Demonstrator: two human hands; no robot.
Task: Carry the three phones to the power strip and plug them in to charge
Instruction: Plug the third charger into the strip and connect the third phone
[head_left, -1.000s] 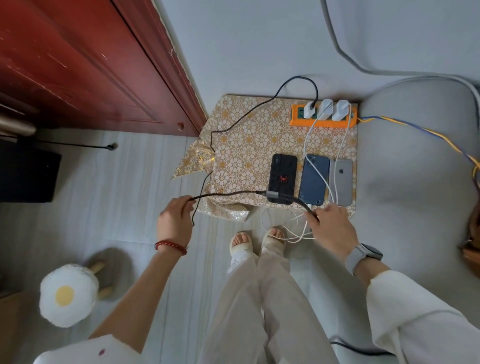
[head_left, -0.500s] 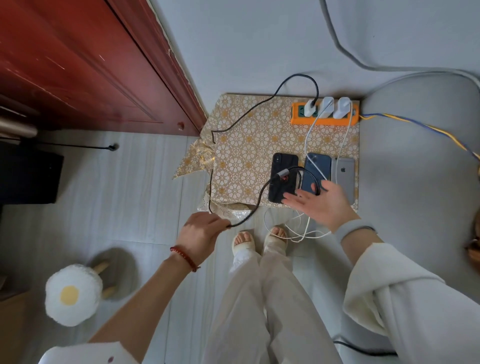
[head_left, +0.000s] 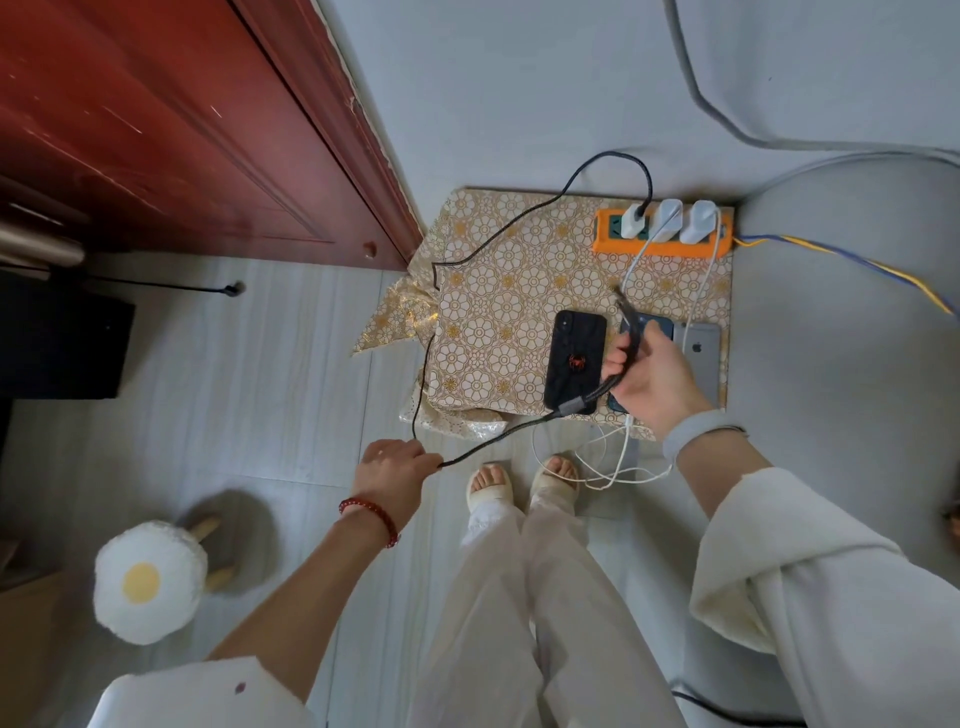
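Observation:
Three phones lie face down side by side on a gold-patterned cloth (head_left: 498, 270): a black phone (head_left: 574, 358), a dark blue phone (head_left: 652, 327) partly hidden by my hand, and a silver phone (head_left: 701, 358). An orange power strip (head_left: 662, 244) at the back carries three white chargers. My right hand (head_left: 649, 379) grips the black cable (head_left: 631, 338) near its plug end, above the blue phone. My left hand (head_left: 395, 473) holds the same cable lower down, over the floor. Two white cables (head_left: 623, 457) run from the chargers down past the phones.
A red wooden door (head_left: 182, 130) stands at the left. A fried-egg shaped stool (head_left: 148, 579) sits on the tiled floor at lower left. A grey seat (head_left: 857, 364) is on the right. My sandalled feet (head_left: 519, 483) stand just before the cloth.
My right hand went from spread open over the phones to gripping the black cable's end and lifting it. My left hand slid slightly along the cable, staying low.

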